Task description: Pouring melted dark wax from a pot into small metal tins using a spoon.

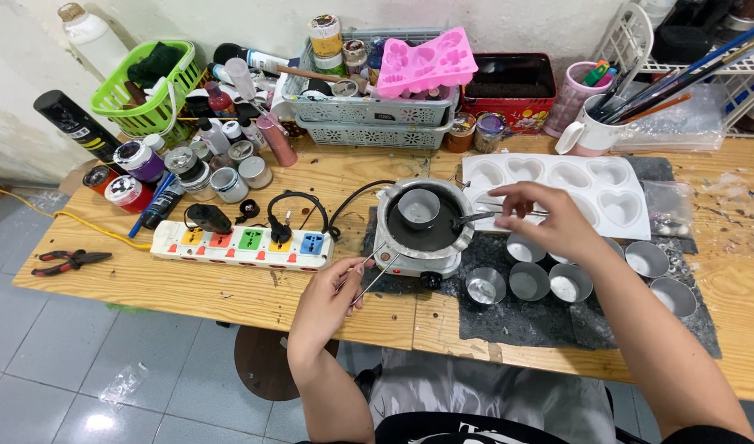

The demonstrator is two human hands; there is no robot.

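My left hand (327, 298) grips a pair of thin metal tweezers (367, 271) that point up toward a small round electric heater (422, 238). A metal cup (419, 207) sits in the dark pan on top of the heater. My right hand (549, 220) hovers just right of the heater and pinches a thin metal stick (508, 205) that lies level over a white heart-shaped mould (558, 191). Several small metal cups (528, 281) with white filling stand on a dark mat (541, 316) below my right hand.
A white power strip (241, 245) with coloured sockets and black plugs lies left of the heater. Jars, bottles, a green basket (146, 99), a grey basket with a pink mould (426, 62) and a mug of brushes (595, 123) crowd the back. Red pliers (68, 261) lie far left.
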